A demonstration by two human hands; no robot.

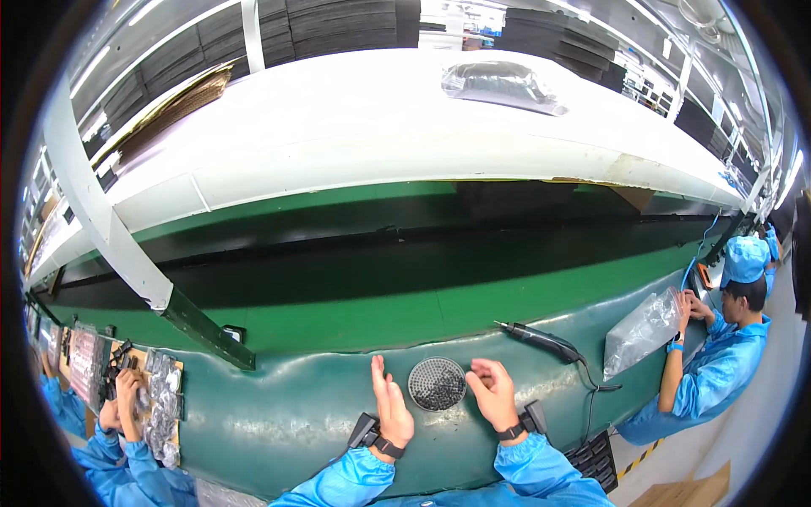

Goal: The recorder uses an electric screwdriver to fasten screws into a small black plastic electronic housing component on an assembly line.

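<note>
A round grey dish (pixel 435 363) rests on the green mat in front of me, with many small dark pieces (pixel 439 390) in it, too small to name. Just left of the dish, my left hand (pixel 393 406) is raised on edge, fingers stretched out, holding nothing. On the other side my right hand (pixel 495 393) is open too, its fingers bent toward the dish and the thumb apart. A few dark specks lie on the mat below the dish. Both wrists wear dark bands with black devices attached.
A black electric screwdriver (pixel 545 340) with a cable lies beyond my right hand. Farther right are a clear plastic bag (pixel 639 334) and a co-worker (pixel 718 355). At left, another person's hands (pixel 125 393) work beside bagged parts (pixel 160 389). A post (pixel 203 325) stands ahead-left.
</note>
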